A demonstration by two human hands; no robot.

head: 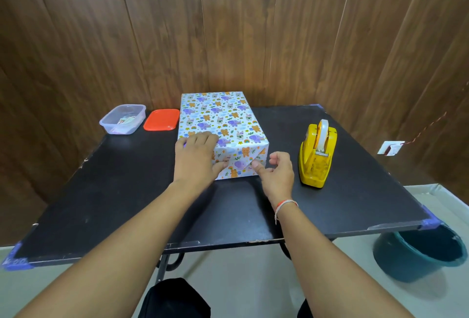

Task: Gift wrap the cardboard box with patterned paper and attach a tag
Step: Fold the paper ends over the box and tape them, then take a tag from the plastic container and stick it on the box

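The box (223,117), wrapped in white paper printed with animals, lies lengthwise in the middle of the black table (106,191). My left hand (196,158) lies over its near left corner, fingers flat on the top and thumb pressing the folded end flap. My right hand (276,175) is at the near right corner. Its thumb tip touches the flap's lower edge while the other fingers are curled in, holding nothing I can see. No tag shows on the box.
A yellow tape dispenser (317,155) stands right of the box. At the back left sit a clear plastic tub (121,120) with small items inside and its red lid (161,120). A teal bucket (418,251) stands on the floor at the right.
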